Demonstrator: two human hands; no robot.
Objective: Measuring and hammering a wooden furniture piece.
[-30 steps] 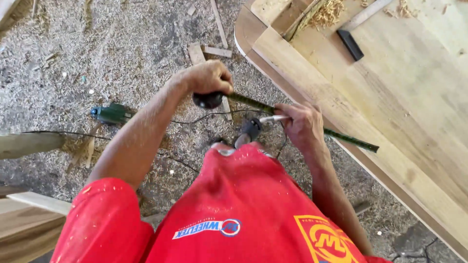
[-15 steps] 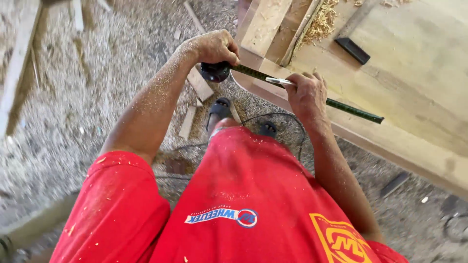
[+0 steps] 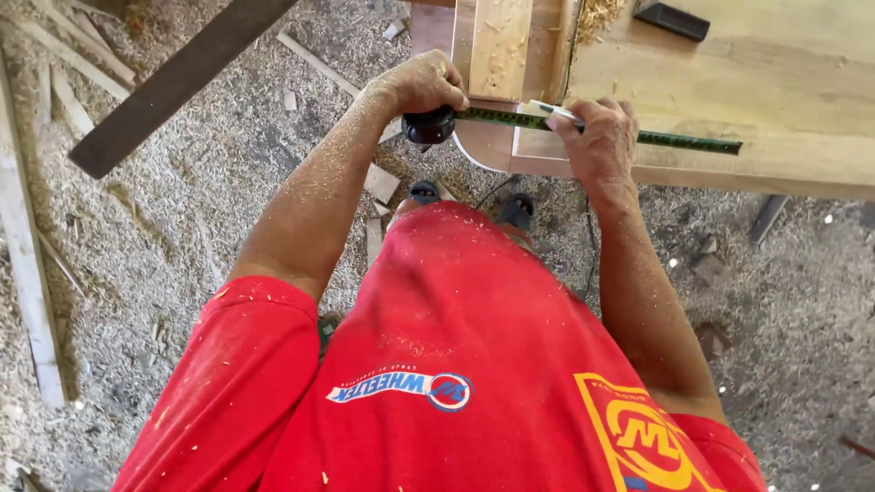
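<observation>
Near the top centre of the frame, my left hand (image 3: 421, 84) grips the tape measure (image 3: 428, 125) case; my right hand (image 3: 602, 137) pinches its thin, springy blade against the wooden panel (image 3: 775, 82), likely light.

Red shirt (image 3: 474, 364) (yellow emblem), green tape (image 3: 638, 135), black case (image 3: 428, 125).

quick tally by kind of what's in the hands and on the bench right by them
tape measure: 1, case in left hand, blade under right hand
pencil: 1, in right hand
dark block: 1, on bench
shavings pile: 1
total: 4
</observation>
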